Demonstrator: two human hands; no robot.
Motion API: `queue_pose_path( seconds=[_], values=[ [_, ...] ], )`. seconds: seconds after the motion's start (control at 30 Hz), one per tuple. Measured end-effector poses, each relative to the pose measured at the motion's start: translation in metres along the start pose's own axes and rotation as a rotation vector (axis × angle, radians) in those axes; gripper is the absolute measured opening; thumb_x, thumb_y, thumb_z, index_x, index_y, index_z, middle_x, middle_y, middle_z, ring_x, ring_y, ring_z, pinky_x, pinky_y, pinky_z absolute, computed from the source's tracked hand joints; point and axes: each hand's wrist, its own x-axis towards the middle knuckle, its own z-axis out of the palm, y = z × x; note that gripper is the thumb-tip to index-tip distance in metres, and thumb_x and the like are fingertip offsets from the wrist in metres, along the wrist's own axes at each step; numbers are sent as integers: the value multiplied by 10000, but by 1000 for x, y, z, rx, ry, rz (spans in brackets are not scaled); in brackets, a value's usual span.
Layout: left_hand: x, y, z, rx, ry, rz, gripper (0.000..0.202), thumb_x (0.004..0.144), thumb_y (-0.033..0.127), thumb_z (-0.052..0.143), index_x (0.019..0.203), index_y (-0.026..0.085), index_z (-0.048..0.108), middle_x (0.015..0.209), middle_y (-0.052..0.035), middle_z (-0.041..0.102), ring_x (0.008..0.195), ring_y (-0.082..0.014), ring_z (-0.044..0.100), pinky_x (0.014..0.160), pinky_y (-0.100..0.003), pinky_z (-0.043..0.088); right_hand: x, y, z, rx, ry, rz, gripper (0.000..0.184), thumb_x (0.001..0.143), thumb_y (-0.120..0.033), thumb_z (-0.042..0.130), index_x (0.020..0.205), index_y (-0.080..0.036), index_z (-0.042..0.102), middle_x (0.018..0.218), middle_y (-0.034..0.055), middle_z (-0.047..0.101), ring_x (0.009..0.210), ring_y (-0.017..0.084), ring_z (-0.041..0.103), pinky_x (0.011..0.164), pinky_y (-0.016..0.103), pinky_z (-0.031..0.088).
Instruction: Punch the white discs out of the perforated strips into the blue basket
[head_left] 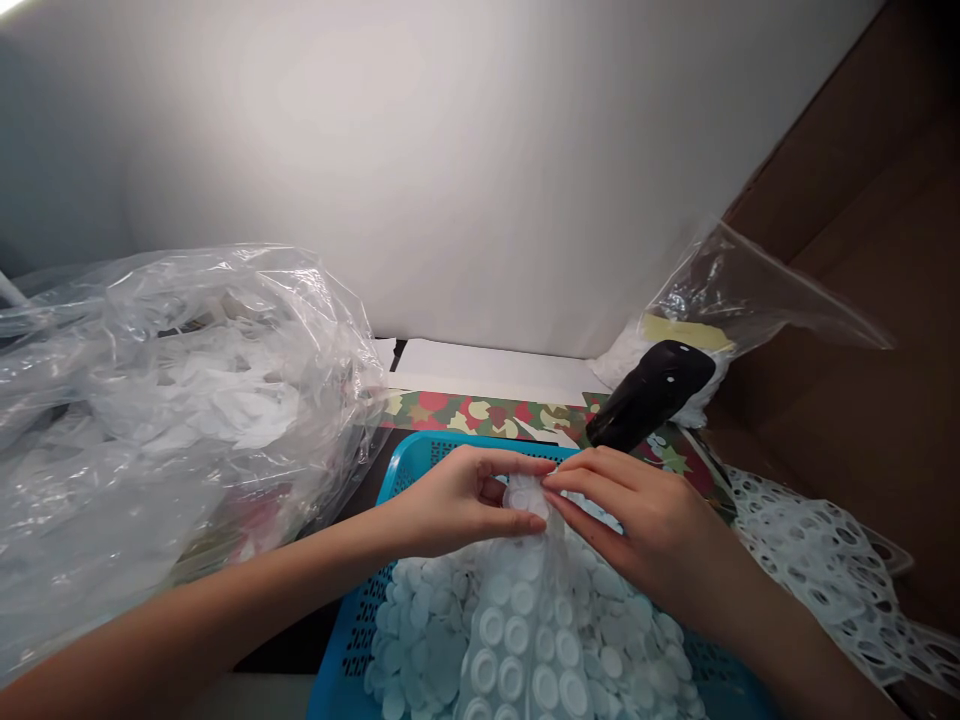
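A translucent plastic sheet with rows of round, cup-like discs hangs down over the blue basket. My left hand grips the sheet's upper end between thumb and fingers. From the other side, my right hand has its fingertips closed at the same end of the sheet, close to the left fingertips. What exactly the right fingers pinch is partly hidden. Beneath the sheet, many loose white discs fill the basket.
On the left lies a large clear plastic bag with white pieces inside. A black object stands behind the basket, near another clear bag. Punched-out sheets full of holes are piled at right. A brown cardboard wall rises beyond.
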Motion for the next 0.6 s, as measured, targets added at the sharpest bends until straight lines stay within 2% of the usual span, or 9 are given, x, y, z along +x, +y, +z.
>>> queue_pose_path(
  seconds=[0.13, 0.4, 0.6],
  values=[
    [0, 1, 0, -12, 18, -25, 509, 720, 230, 688, 1209, 206, 548, 1105, -74, 618, 528, -39, 386, 501, -216, 379, -1, 0, 2, -75, 32, -33, 124, 873, -171, 504, 941, -196, 605, 920, 20, 621, 816, 145, 573, 701, 271, 443],
    [1, 0, 0, -32, 4, -24, 525, 728, 212, 677, 1231, 221, 527, 904, -21, 626, 500, -37, 361, 480, -207, 351, 2, -7, 13, -265, 146, -60, 124, 840, -149, 512, 785, -145, 622, 785, 29, 637, 718, 149, 594, 615, 260, 426],
    [1, 1, 0, -43, 3, -43, 552, 717, 216, 686, 1242, 203, 517, 909, -30, 605, 553, -53, 388, 532, -226, 383, 2, -4, 11, -225, 154, -47, 129, 833, -147, 504, 764, -153, 613, 743, 21, 629, 690, 144, 585, 625, 258, 418]
  ],
)
